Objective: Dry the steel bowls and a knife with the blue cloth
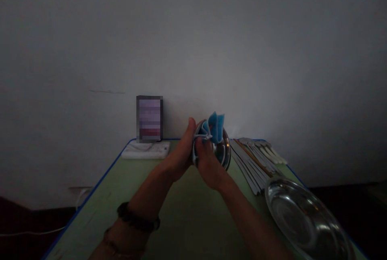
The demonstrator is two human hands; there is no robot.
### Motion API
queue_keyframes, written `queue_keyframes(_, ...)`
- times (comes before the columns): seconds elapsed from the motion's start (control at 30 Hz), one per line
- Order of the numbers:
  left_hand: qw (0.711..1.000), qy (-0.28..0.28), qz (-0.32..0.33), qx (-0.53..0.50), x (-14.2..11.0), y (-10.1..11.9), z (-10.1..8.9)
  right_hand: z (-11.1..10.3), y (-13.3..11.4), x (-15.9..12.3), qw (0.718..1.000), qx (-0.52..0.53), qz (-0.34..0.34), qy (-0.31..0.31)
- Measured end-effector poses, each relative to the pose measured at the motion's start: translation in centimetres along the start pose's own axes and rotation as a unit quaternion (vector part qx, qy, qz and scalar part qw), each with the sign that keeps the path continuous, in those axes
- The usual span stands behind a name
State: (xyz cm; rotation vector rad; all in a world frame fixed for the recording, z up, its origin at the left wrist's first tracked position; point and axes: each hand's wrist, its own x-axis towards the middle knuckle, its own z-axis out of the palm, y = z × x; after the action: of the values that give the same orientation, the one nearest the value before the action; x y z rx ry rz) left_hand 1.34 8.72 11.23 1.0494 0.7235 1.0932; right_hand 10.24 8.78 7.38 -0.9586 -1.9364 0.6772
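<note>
My left hand (pixel 180 154) is closed round the edge of a small steel bowl (pixel 224 153), held tilted above the table. My right hand (pixel 208 163) grips a blue cloth (pixel 215 127) and presses it against the bowl's rim. The cloth's folded corner sticks up above the bowl. Both hands meet over the middle of the green table (pixel 187 211). A dark bead bracelet (pixel 137 219) sits on my left wrist.
A large steel plate (pixel 305 219) lies at the right front of the table. Several flat utensils (pixel 256 159) lie in a row behind it. A white block (pixel 146 150) and an upright card (pixel 149 119) stand at the back left by the wall.
</note>
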Motion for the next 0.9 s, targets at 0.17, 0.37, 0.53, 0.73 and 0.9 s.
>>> queue_keyframes(0.17, 0.995, 0.097, 0.014, -0.001, 0.3, 0.7, -0.7, -1.3, -0.6, -0.2, 0.988, -0.072, -0.071, -0.113)
queue_keyframes(0.37, 0.968, 0.229, 0.085, 0.056, 0.8, 0.9, -2.1, -1.1, -1.0, -0.4, 0.978, -0.136, -0.087, -0.135)
queue_keyframes(0.53, 0.944, 0.228, 0.182, 0.156, 1.0, 0.2, -2.0, -0.9, -0.5, -0.7, 0.970, -0.227, -0.015, -0.089)
queue_keyframes(0.73, 0.936, 0.204, 0.183, 0.221, 0.9, -0.9, 0.4, -1.1, 2.7, -0.2, 0.973, -0.230, -0.003, -0.007)
queue_keyframes(0.9, 0.956, 0.172, 0.143, 0.188, 1.2, -1.9, 1.2, -2.0, 3.1, 0.1, 0.968, -0.217, -0.102, -0.071)
